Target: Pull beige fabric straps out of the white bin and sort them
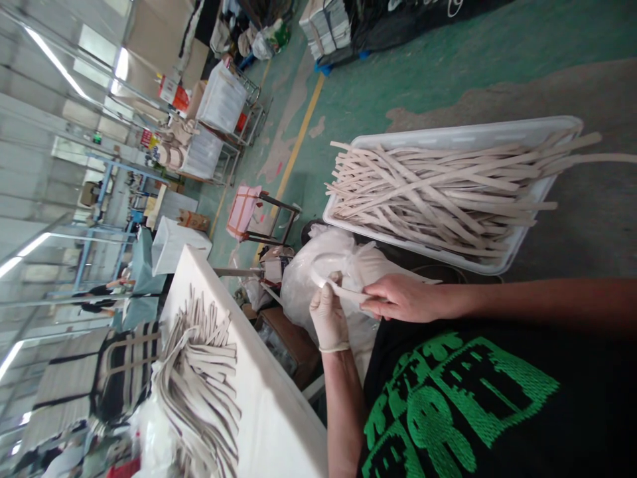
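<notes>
The view is turned on its side. My left hand point(329, 318), in a thin white glove, pinches a pale flat strip point(351, 294) near its end between thumb and fingers. Bare, my right hand point(401, 298) grips the same strip a short way along. Behind both hands bulges a clear plastic bag point(318, 255) with pale contents I cannot make out. Beside them stands a white plastic bin point(478, 130), heaped with long beige strips point(423, 192), several poking past its rim.
A white table point(279, 398) on my left bears a tied bundle of pale strips point(199, 385). Under it is a brown cardboard box point(286, 338). A small stool with a pink cover point(243, 212) stands farther off on the green floor point(368, 99). Trolleys with white bins point(222, 99) stand beyond.
</notes>
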Tool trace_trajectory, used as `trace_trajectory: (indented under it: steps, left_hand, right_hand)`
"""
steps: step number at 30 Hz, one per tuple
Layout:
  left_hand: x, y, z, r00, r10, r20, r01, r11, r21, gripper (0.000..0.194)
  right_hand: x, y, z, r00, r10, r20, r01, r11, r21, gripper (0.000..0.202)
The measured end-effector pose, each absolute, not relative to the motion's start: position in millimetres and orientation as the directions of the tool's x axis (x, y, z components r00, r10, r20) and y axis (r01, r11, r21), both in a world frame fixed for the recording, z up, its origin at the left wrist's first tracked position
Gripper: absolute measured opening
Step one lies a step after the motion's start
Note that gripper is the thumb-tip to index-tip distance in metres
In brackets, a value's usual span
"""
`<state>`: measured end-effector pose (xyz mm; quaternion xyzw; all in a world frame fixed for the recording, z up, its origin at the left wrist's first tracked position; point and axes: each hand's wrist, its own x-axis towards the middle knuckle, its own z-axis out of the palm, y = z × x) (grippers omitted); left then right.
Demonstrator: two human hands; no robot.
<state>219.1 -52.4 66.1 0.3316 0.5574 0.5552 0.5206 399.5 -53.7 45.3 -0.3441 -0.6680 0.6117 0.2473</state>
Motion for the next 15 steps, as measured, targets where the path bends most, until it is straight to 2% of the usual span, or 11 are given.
trace_trajectory:
  steps: [2, 7, 10, 13, 15]
  left_hand:
    - [215, -52, 66, -0.259, 0.943, -0.209, -0.213, 0.156, 0.964, 0.042]
    - [225, -62, 58, -0.107, 0.949, -0.296, -0.175, 0.276, 0.945, 0.039]
    - [221, -59, 61, -0.160, 0.953, -0.258, -0.172, 0.231, 0.958, 0.036]
    - [213, -55, 65, -0.245, 0.946, -0.214, -0.167, 0.176, 0.970, 0.036]
    - [215, -58, 64, -0.235, 0.944, -0.232, -0.156, 0.199, 0.968, 0.037]
  right_hand:
    - [399, -58, 40, -0.655, 0.745, -0.124, 0.169, -0.015, -0.985, 0.049]
    - [396, -55, 46, -0.599, 0.797, -0.077, 0.091, -0.028, -0.995, 0.054]
    - [396, -53, 49, -0.613, 0.786, -0.074, 0.112, -0.006, -0.994, 0.052]
    - [398, -61, 41, -0.662, 0.734, -0.151, 0.178, -0.042, -0.983, 0.053]
    - [399, -65, 37, -0.672, 0.717, -0.184, 0.190, -0.073, -0.979, 0.057]
